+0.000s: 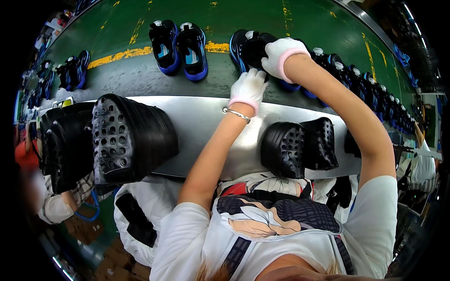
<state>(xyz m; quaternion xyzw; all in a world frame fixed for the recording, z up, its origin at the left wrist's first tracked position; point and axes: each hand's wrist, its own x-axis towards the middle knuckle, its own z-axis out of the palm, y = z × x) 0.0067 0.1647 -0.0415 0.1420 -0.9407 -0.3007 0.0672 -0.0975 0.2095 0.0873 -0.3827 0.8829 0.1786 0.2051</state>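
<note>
In front of me a black sneaker [238, 47] with blue trim stands on the green belt, beside another black sneaker [258, 47] that my hands partly cover. My left hand [248, 86], in a white glove with a pink cuff, has its fingers curled at the near end of these shoes. My right hand [282, 54], gloved alike, reaches over from the right. Its fingers bend down onto the covered sneaker, and their tips are hidden. To the left, two more sneakers [191, 51] stand side by side, pale blue showing inside them.
A metal ledge [211, 124] runs between me and the belt. It bears a big stack of nested black perforated pieces [133, 138] at left and smaller stacks [283, 147] at right. A row of sneakers [361, 84] stretches rightward. A person [58, 201] sits at far left.
</note>
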